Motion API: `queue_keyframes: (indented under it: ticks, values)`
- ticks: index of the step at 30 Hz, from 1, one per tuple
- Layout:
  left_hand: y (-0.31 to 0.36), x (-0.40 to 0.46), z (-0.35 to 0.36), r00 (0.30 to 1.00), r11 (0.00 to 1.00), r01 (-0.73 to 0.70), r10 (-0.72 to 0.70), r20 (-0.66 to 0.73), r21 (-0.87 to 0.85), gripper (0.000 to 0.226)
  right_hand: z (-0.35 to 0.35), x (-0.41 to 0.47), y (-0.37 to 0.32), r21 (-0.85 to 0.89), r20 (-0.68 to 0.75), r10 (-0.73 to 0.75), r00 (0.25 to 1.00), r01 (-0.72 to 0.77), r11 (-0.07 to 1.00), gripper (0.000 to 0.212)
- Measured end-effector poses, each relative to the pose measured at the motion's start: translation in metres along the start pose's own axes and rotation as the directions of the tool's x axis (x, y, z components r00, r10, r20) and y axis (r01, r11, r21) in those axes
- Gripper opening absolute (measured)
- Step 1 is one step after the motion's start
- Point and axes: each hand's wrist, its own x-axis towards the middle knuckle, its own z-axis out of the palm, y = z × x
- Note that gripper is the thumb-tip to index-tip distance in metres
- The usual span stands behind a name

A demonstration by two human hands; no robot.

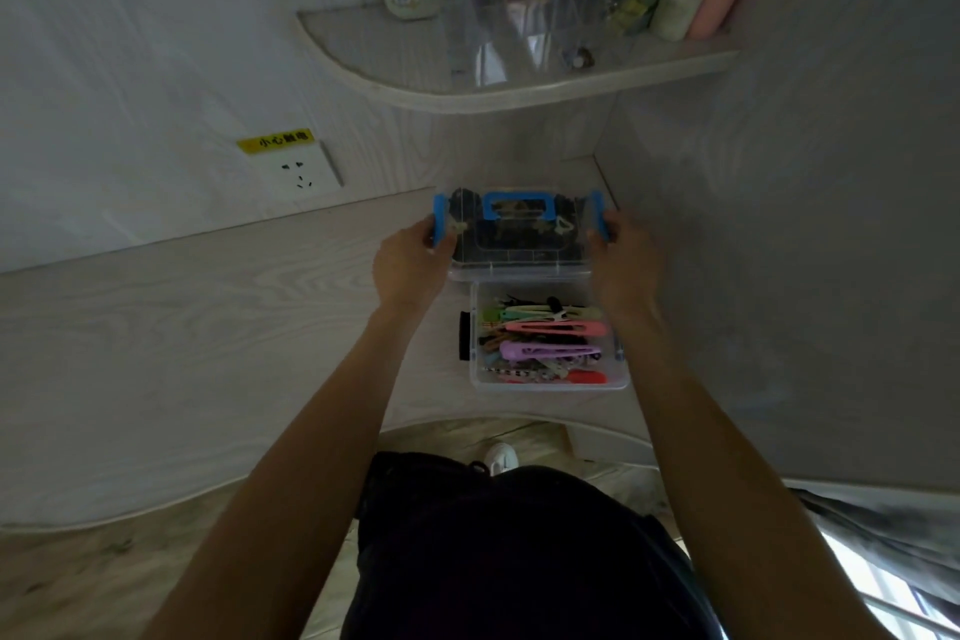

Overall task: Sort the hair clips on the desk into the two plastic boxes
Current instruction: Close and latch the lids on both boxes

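Both hands are gripping the lidded box [519, 244]: left hand [410, 260] curling around one blue latch [439, 219], right hand [623, 255] around the other [600, 216]. The open box [550, 382] just beside it is sitting full of colorful hair clips [545, 333].

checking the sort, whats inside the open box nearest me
The open clear box holds a jumble of long clips, green, pink, purple and red, plus dark pieces. Whatever lies beneath that top layer is covered.

Dim, greyish indoor light; the brightest patch is daylight at the window [878, 592], near right. Wide-angle bending curves the edges, and detail stays soft throughout.
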Motion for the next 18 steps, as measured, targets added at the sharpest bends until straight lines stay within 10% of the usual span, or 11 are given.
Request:
queue_keyframes:
  ticks: [6,12,18]
  values:
    - [0.007,0.000,-0.002,0.989,0.931,-0.147,0.128,0.078,0.334,0.044,0.000,-0.007,-0.008,-0.282,-0.059,-0.141,0.988,0.119,0.952,0.029]
    - [0.007,-0.013,-0.007,0.994,0.968,-0.103,0.096,0.042,0.228,0.048,-0.026,-0.020,0.005,-0.225,0.139,-0.298,0.944,0.323,0.919,0.032]
    - [-0.004,-0.062,-0.011,0.949,0.955,-0.292,0.284,-0.134,-0.044,0.030,-0.078,-0.079,0.034,-0.517,-0.223,-0.460,0.859,0.295,0.803,0.028]
